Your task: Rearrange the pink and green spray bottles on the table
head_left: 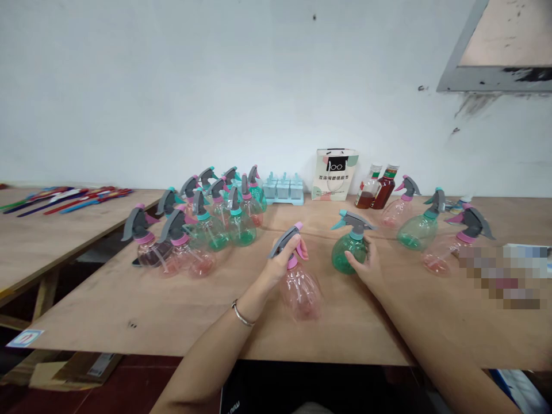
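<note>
My left hand [288, 255] is closed round the grey and pink trigger head of a pink spray bottle [302, 293], near the front middle of the table. My right hand [365, 261] grips the round body of a green spray bottle [345, 253] from its right side, thumb across the front. That bottle stands upright, its teal nozzle pointing left. A group of pink and green spray bottles [209, 230] stands to the left. On the right are a green spray bottle [416, 232] and two pink ones, one at the back [394, 213] and one nearer [440, 253].
Along the wall stand a light blue mould set [283, 190], a paper bag [334, 187] and two bottles of brown-red liquid [383, 190]. Coloured strips [77, 198] lie on another table at left. A blurred patch [502, 279] covers something at right. The table [194, 328] has a near edge.
</note>
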